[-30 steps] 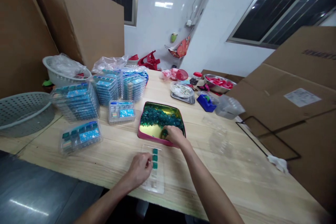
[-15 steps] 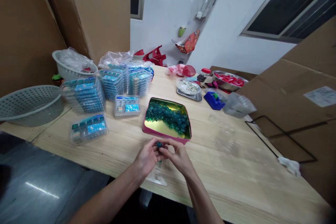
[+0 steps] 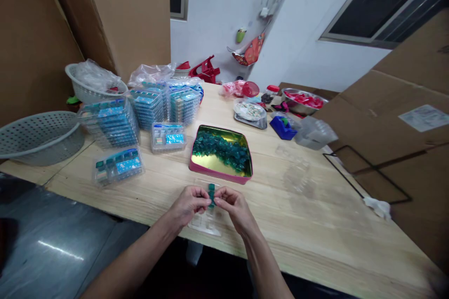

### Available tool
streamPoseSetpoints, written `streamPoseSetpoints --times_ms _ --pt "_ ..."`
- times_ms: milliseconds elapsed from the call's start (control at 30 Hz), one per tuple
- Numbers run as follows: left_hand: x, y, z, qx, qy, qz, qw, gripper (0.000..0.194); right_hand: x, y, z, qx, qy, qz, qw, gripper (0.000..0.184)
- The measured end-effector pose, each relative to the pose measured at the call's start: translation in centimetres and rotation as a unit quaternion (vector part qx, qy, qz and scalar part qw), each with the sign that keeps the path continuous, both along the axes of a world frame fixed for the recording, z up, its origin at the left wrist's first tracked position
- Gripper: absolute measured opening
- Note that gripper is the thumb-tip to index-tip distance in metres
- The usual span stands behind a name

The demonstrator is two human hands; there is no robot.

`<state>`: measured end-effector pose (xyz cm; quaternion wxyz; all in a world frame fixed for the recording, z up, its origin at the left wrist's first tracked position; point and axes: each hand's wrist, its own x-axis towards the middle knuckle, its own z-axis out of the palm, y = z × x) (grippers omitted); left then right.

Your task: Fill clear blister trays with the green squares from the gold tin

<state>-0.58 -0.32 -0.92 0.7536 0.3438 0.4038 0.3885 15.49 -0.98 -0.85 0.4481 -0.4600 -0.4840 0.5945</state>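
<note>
The left hand (image 3: 189, 204) and right hand (image 3: 235, 208) come together, fingertips pinching from either side a small, glossy teal piece (image 3: 211, 195), its long axis pointing straight away from the person. It sits just above a clear, moulded plastic tray (image 3: 206, 225), which lies flat under the hands on the grainy pale wood table (image 3: 298, 229). Just ahead stands a shallow rectangular tin (image 3: 218, 176) with a pink rim and gold lining, holding a heap of faceted teal pieces (image 3: 220, 148). To its left lie 2 loose clear packs (image 3: 168, 138).
</note>
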Motion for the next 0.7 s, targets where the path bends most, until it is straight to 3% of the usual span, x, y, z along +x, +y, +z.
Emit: streamPoseSetpoints --times_ms 67,133,267,367,500,567,633,700 --pt "-0.1 -0.1 -0.3 0.010 0.043 -0.018 0.999 0.015 0.2 -0.4 -0.3 0.000 -0.029 0.005 1.000 0.027" --pt "-0.1 -0.3 -0.8 0.085 0.170 -0.039 0.981 0.009 0.4 -1.0 -0.7 0.003 -0.076 0.014 0.997 0.026" --pt "0.3 -0.9 -1.7 0.246 0.405 -0.072 0.878 0.011 0.5 -2.0 -1.6 0.036 -0.233 0.032 0.971 0.020" --pt "0.9 -1.5 -2.5 0.268 0.448 -0.073 0.850 0.014 0.2 -2.3 -1.8 0.081 -0.343 0.035 0.935 0.019" --pt "1.2 -1.8 -2.9 0.296 0.475 -0.079 0.825 0.013 0.0 -2.4 -2.0 0.109 -0.403 0.039 0.908 0.017" --pt "1.0 -1.7 -2.5 0.291 0.457 -0.064 0.838 0.009 0.1 -2.4 -2.1 0.118 -0.409 0.024 0.905 0.014" --pt "0.7 -1.4 -2.0 0.216 0.370 -0.036 0.903 0.013 0.2 -2.5 -1.9 0.129 -0.395 0.003 0.910 0.015" --pt "0.4 -1.0 -1.4 0.095 0.219 0.000 0.971 0.034 0.2 -2.6 -1.4 0.144 -0.355 -0.014 0.924 0.016"
